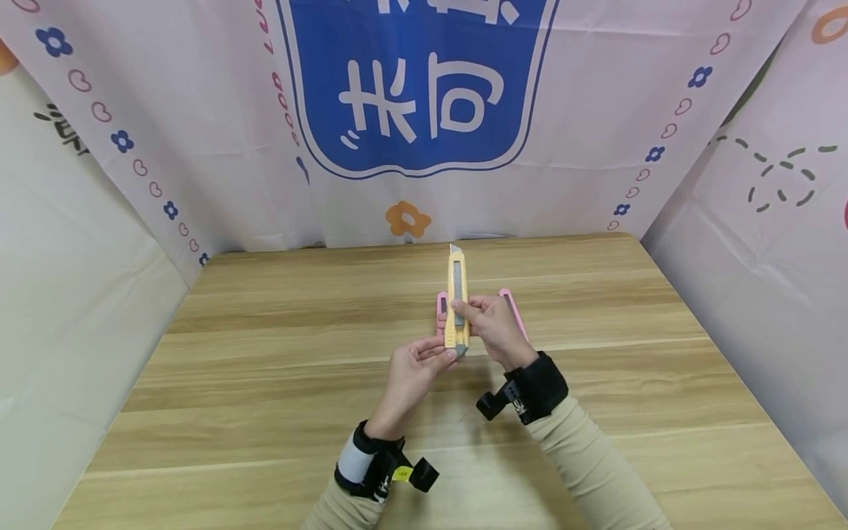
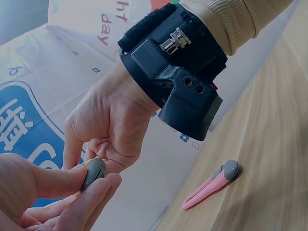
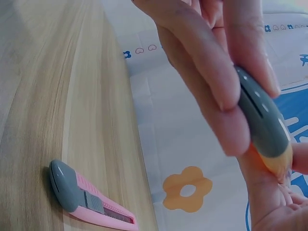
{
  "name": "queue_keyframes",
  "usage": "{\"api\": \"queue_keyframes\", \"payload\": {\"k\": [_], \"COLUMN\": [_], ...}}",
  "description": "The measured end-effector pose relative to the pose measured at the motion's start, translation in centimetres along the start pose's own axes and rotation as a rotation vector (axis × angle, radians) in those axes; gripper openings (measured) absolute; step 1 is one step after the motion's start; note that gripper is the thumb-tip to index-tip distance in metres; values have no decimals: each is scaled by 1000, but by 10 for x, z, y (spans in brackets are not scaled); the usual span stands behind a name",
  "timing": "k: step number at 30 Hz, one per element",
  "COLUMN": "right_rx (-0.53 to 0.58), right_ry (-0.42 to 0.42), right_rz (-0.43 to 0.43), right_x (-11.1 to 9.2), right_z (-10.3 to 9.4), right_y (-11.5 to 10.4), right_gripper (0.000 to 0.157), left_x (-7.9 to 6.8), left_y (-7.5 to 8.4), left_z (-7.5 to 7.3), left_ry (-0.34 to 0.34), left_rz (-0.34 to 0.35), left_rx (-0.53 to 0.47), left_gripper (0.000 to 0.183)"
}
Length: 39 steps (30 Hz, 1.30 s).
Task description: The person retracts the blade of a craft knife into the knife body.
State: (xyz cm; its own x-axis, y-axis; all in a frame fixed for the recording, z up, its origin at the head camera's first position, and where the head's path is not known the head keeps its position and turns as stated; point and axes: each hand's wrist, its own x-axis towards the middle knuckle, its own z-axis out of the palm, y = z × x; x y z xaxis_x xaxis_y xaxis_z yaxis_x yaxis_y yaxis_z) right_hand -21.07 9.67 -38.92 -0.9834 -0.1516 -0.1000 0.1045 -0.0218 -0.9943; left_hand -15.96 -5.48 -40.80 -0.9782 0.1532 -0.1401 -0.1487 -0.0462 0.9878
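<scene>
Left hand: left hand (image 1: 414, 368) was nearest the camera, low in the head view. Its thumb and fingers (image 2: 72, 185) were curled in and pinched the grey end cap (image 2: 94, 173) of the yellow knife.
Right hand: right hand (image 1: 493, 324) had its fingers bent around the middle of the yellow knife, with the thumb on the front. It pinched the knife and was not spread out.
Yellow knife: yellow knife (image 1: 457, 305) was up in the air above the table, between the two hands. It pointed away from the person, toward the cloth wall. A bit of grey blade (image 1: 453, 251) stuck out at the far tip.
Pink knives: one pink knife (image 1: 513, 309) lay flat on the table just behind the right hand. Another pink knife (image 1: 442, 309) lay flat beside it, partly hidden by the yellow knife. They were apart from each other. Both hands were off them.
Table: wooden table (image 1: 265, 383) had lots of bare wood to the left, to the right and in front of the hands. Its far edge met the cloth wall.
Cloth wall: cloth wall (image 1: 596, 110) stood close at the back and on both sides. It had a big blue sign (image 1: 417, 81) and an orange flower (image 1: 407, 219).
Containers: none showed in any view.
</scene>
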Motion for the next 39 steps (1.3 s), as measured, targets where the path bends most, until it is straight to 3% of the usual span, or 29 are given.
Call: {"api": "queue_keyframes", "payload": {"k": [17, 25, 39], "right_rx": [15, 35, 73], "right_ry": [-21, -23, 2], "right_rz": [25, 21, 96], "right_x": [-3, -2, -3], "right_z": [-2, -6, 0], "right_y": [-2, -2, -6], "right_gripper": [37, 40, 44], "left_x": [1, 1, 1], "left_y": [0, -2, 0], "left_z": [0, -1, 0], "left_ry": [-16, -56, -11], "left_rz": [-19, -39, -8], "left_rx": [3, 3, -58], "left_gripper": [32, 30, 31]}}
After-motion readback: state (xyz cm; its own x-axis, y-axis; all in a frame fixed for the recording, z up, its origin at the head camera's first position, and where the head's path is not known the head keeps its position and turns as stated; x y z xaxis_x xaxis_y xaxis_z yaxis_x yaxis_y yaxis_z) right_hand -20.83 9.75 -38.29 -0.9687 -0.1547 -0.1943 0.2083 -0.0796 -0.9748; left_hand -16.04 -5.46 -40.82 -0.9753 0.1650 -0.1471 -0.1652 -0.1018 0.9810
